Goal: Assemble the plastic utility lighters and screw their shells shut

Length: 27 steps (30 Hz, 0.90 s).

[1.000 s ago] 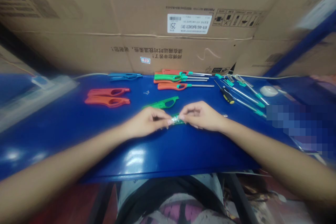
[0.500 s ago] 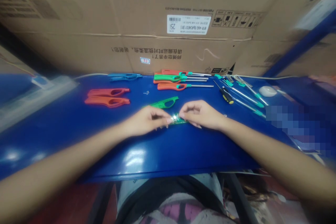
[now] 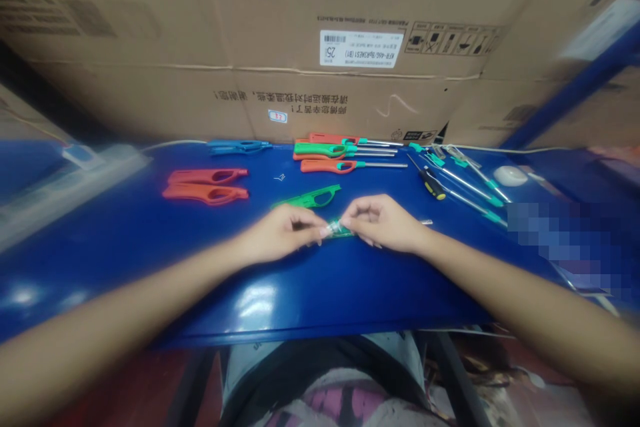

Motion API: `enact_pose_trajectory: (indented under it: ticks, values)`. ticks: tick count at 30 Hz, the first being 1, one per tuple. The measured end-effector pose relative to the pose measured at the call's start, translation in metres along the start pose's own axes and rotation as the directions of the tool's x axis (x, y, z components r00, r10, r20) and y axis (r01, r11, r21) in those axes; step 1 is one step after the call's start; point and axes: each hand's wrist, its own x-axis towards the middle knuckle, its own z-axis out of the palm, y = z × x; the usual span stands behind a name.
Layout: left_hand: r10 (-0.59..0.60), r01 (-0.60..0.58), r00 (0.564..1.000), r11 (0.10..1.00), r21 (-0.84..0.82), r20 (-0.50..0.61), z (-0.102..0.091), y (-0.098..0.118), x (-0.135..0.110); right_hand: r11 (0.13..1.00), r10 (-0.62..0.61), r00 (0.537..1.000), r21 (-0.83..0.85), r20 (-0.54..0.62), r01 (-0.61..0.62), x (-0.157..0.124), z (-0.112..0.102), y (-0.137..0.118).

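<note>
My left hand [image 3: 295, 232] pinches the left end of a green long-nosed lighter [image 3: 344, 231] held low over the table. A clear or shiny part shows at the fingertips, too small to make out. Closed on the right side of the same lighter, my right hand [image 3: 380, 219] has thumb and forefinger at its upper edge. A metal tip [image 3: 427, 222] sticks out past the right wrist, and the stretch behind that hand is hidden. Just behind my hands lies a green lighter handle shell [image 3: 315, 197] with a finger loop.
Two red handle shells [image 3: 207, 193] lie at left, blue ones [image 3: 239, 147] behind. Several lighters with metal rods [image 3: 330, 165] rest along the cardboard [image 3: 175, 107]. At right are a screwdriver [image 3: 431, 183], metal rods with teal ends [image 3: 473, 181] and a white mouse-like object [image 3: 510, 175].
Both hands keep their pinch, with only slight finger movement. The metal tip beyond my right wrist shows more than before. Things on the table stay where they were.
</note>
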Motion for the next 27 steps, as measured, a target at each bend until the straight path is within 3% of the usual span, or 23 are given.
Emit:
enact_pose_trajectory:
  ticks: [7, 16, 27]
  values:
    - [0.024, -0.023, 0.999, 1.0, 0.01, -0.03, 0.0023, -0.0005, -0.0009, 1.0, -0.019, 1.0, -0.002, -0.008, 0.019, -0.0012, 0.0027, -0.0009]
    - [-0.06, 0.06, 0.998, 0.998, -0.031, -0.01, -0.0004, 0.0004, 0.0003, 1.0, 0.005, 1.0, 0.001, -0.006, -0.005, 0.0018, -0.0038, -0.005]
    - [-0.012, 0.011, 1.0, 1.0, -0.024, -0.029, 0.0014, -0.0002, 0.0001, 1.0, -0.014, 1.0, 0.018, -0.026, 0.014, 0.0, 0.0011, -0.0005]
